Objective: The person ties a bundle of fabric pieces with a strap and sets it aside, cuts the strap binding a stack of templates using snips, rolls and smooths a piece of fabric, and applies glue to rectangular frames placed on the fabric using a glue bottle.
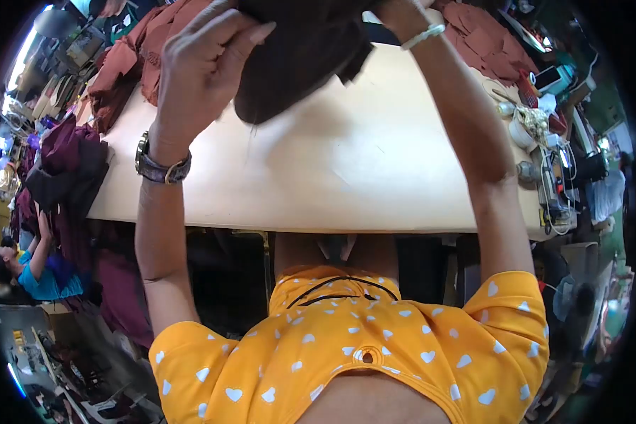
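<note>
A dark brown piece of cloth (297, 63) hangs above the table at the top of the head view, its upper part cut off by the frame. My left hand (208, 63), with a watch (164, 162) on the wrist, is closed at the cloth's left edge, thumb against curled fingers. At the cloth's upper right is my right hand (401, 20), a pale bracelet (422, 35) on its wrist. The frame's top edge cuts off its fingers, so their grip is hidden. Below the cloth, its shadow falls on the pale tabletop (318, 191).
Rust-red cloth pieces lie piled at the table's far left (124, 67) and far right (484, 39). Dark and maroon garments (67, 166) hang at the left edge, near a person in blue (46, 272). Small items, a white bowl (521, 134) and cables crowd the right side.
</note>
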### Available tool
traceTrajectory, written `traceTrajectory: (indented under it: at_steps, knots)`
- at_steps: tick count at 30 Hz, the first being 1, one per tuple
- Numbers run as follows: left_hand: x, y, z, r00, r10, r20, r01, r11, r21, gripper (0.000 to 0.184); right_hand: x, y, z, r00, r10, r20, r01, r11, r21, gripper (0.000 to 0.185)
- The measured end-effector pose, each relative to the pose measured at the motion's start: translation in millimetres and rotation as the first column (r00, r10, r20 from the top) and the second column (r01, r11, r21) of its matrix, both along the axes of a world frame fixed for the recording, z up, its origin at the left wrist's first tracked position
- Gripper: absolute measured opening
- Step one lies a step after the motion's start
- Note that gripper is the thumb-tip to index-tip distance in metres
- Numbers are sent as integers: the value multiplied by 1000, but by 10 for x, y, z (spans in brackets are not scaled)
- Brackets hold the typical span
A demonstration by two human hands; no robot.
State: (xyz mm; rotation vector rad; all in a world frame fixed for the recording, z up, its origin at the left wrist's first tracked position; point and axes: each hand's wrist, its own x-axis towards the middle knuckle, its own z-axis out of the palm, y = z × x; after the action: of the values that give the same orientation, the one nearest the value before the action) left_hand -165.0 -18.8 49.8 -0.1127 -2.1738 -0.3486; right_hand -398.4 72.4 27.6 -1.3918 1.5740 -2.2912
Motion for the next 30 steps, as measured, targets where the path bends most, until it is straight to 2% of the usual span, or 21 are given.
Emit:
traceTrajectory:
  at_steps: [1,2,4,5,6,7,8,10,13,14,15,18,19,22,23,24,25,26,28,29,30]
  knots:
    - [16,6,16,1000,11,1,-11,995,-100,7,5,94,25,998,37,-43,-33,996,86,36]
    - [27,-119,-60,999,16,-45,-32,926,-375,6,12,234,46,993,78,-86,-59,977,203,36]
    - [23,-172,-286,1000,-7,30,19,911,-412,11,-53,532,-86,977,179,-111,-97,850,519,36]
    - [8,-209,-480,999,-26,43,41,907,-420,19,-117,644,-202,971,223,-85,-109,733,671,36]
    - [-2,-149,-666,999,-7,41,21,934,-357,32,-185,735,-358,965,260,-38,-128,590,797,36]
    - [10,-148,-868,996,-37,81,64,932,-358,36,-264,819,-550,961,276,24,-151,449,881,36]
    - [11,-153,-1070,991,-68,117,106,928,-358,40,-334,893,-744,956,278,93,-184,319,930,37]
    - [93,-55,-1460,968,-75,240,165,911,-379,47,-401,996,-1042,943,250,220,-263,157,952,37]
    - [286,250,-1901,901,-107,420,205,959,-196,34,-470,1004,-1218,919,224,324,-346,70,935,38]
    - [330,343,-1923,885,-111,453,194,971,-141,32,-503,993,-1230,915,218,338,-359,64,931,38]
    - [341,362,-1912,887,-45,459,188,944,-270,31,-557,971,-1229,913,215,346,-369,73,927,38]
    - [355,473,-1718,870,131,476,22,953,-303,30,-720,914,-1156,911,203,359,-388,125,913,39]
    - [375,476,-1705,883,169,438,-59,966,-252,22,-770,926,-1099,912,192,363,-393,153,907,40]
    - [599,437,-1493,784,85,615,-148,988,53,15,-875,963,-826,925,171,338,-377,327,866,41]
    - [665,440,-1335,732,-25,680,-184,955,234,17,-831,1008,-716,955,155,253,-296,464,835,41]
    - [719,449,-1120,681,-144,718,-234,886,400,20,-882,1017,-585,944,193,269,-328,444,834,41]
    - [760,466,-921,631,-268,728,-294,786,544,22,-902,1018,-523,957,209,201,-279,475,835,41]
    - [795,496,-775,704,-316,636,-279,701,657,26,-887,1017,-468,966,222,133,-231,505,832,41]
    - [810,468,-460,750,-379,542,-255,590,766,32,-639,1003,-177,944,313,100,-266,547,794,40]
    - [704,429,-304,767,-402,500,-136,659,740,32,-698,935,-159,938,343,-44,-196,632,750,35]
    - [598,391,-149,782,-428,454,-16,714,700,34,-708,918,-100,928,369,-52,-179,563,807,36]
